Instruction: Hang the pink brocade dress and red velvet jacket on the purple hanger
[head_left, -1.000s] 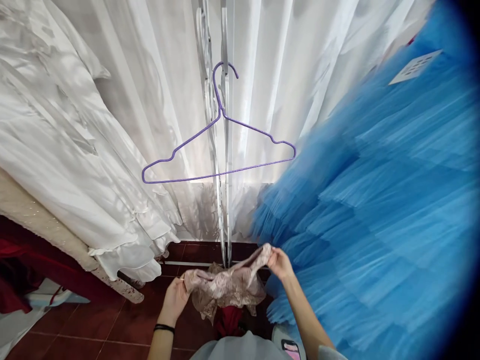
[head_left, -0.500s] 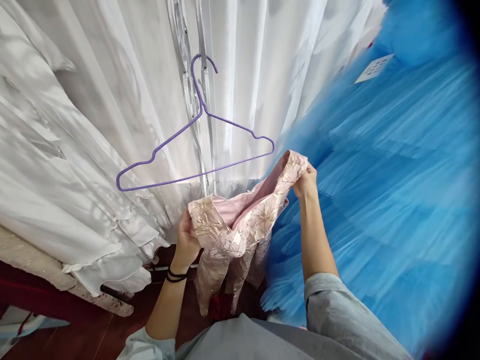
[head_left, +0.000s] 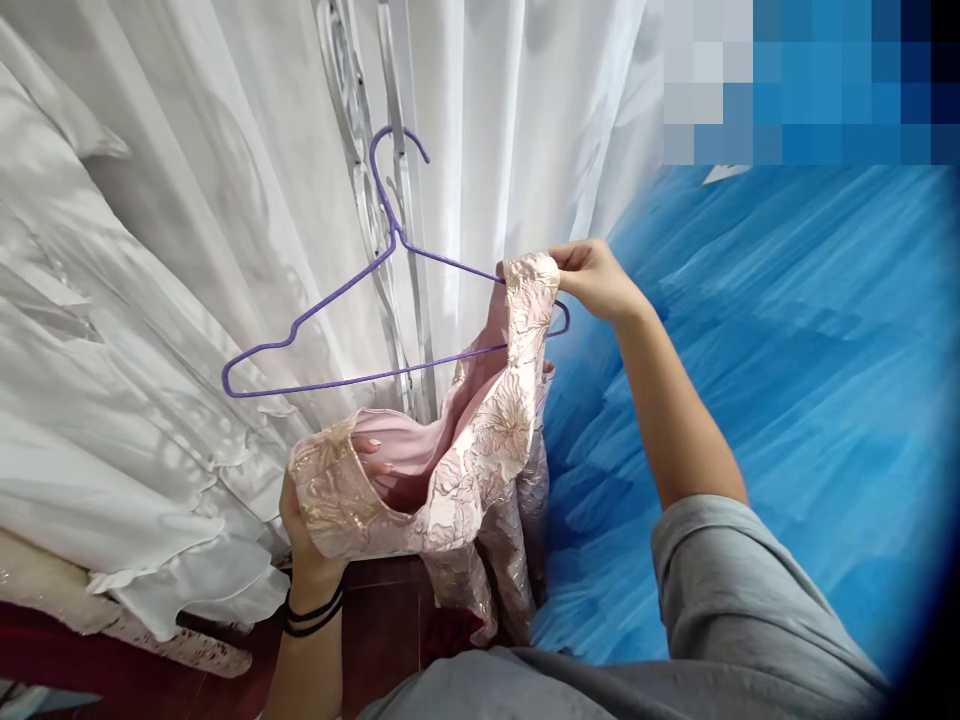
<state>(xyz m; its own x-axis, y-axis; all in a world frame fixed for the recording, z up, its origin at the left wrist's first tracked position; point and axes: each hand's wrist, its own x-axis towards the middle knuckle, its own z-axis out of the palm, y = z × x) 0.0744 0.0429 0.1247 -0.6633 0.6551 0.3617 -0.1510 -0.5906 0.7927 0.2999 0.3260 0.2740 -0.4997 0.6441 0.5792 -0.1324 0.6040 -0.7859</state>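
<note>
You hold the pink brocade garment (head_left: 457, 470) between your two hands, in front of the white curtain (head_left: 525, 130). One shoulder of the garment is up at the right end of the purple hanger (head_left: 360, 300), and there your right hand (head_left: 596, 280) pinches the fabric edge, thumb and fingers pressed together on it. The cloth lies over the hanger's right arm, so the wire passes behind or inside it; which one, you cannot tell from here. The other shoulder is lower, at your left hand (head_left: 311, 525), which grips it from below. Your fingertips (head_left: 373, 467) show inside the opening, against the plain pink lining, and the rest of the left fingers are hidden under the gold-patterned cloth, so how far they are spread is not clear.

The lower part of the garment hangs down between your arms and goes out of sight behind your grey clothing at the bottom edge. The hanger's hook is over a thin white metal rod (head_left: 397, 200) that stands upright before the curtain. To your right is a large blue tulle dress (head_left: 787, 400), just beside the garment; its top corner is covered by a pixel block. To your left hang white ruffled dresses (head_left: 112, 400). Two black bands (head_left: 311, 615) sit on your left wrist.
</note>
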